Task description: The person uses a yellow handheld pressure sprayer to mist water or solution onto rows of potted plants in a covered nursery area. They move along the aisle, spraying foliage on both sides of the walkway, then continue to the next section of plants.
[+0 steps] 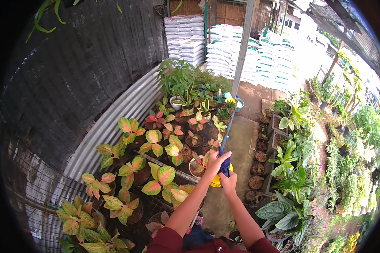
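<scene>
My left hand (216, 162) is closed around the upper part of a dark blue cloth-like bundle (225, 164). Just below it, my right hand (228, 183) grips the bundle's lower end. A thin light-blue rod or strip (229, 128) runs up and away from the bundle toward the foot of a grey metal post; how the two join is not clear. Partly hidden behind my hands is a yellow container (216, 182). A potted plant with pink-green leaves (197, 168) stands close to the left of my left hand.
Many potted plants with red-green leaves (160, 179) fill the left side, beside corrugated metal sheeting (114, 111). A concrete path (240, 139) leads forward to the metal post (243, 46) and stacked white sacks (223, 52). Pots and leafy plants (288, 158) line the right.
</scene>
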A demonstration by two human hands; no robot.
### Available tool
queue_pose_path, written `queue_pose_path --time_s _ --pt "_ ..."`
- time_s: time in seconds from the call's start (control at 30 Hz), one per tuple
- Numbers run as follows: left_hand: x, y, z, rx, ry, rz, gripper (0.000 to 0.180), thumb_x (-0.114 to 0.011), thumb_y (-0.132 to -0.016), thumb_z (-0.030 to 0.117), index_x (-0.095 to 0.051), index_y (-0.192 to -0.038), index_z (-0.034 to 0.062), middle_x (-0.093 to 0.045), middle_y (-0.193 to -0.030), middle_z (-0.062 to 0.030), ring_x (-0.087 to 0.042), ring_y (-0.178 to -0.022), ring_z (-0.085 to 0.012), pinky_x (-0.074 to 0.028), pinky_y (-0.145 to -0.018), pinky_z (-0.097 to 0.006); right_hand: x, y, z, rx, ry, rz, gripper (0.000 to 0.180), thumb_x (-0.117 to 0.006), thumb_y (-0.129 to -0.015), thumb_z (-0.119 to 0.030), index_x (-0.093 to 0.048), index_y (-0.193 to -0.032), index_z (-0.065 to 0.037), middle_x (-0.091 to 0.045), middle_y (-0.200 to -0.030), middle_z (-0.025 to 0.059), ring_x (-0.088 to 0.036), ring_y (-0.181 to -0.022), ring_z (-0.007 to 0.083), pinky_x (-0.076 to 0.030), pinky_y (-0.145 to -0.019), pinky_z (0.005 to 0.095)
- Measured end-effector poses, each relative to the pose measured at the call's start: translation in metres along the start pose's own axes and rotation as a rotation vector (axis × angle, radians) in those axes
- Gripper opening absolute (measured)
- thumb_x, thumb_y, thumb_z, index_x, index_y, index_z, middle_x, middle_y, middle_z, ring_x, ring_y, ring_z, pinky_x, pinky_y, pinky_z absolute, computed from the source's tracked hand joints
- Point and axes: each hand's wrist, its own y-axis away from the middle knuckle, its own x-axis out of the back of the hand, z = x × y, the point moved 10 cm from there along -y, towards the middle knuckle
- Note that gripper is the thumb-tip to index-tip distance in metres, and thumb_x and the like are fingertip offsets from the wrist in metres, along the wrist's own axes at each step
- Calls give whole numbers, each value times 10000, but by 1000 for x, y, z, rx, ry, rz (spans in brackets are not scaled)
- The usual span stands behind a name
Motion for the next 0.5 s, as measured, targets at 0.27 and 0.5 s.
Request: queue_pose_path --time_s 0.27,0.5 --pt "40 -5 -84 50 81 115 361 -734 -737 368 -576 -641 57 -551 -615 24 -508 -506 -72 -402 -492 -223 -1 23 44 -174 80 -49 143 -605 -679 -62 -512 -585 -6 -489 -492 18 -441 -386 93 -329 -382 247" --pt "70 50 -191 475 -5 171 465 -744 -680 453 -587 -587 25 -574 -596 -18 -533 -494 -102 -425 -496 -252 15 79 129 -466 143 -87 149 -606 -685 -71 -524 -586 6 -499 -487 43 -454 -382 117 -346 -387 253"
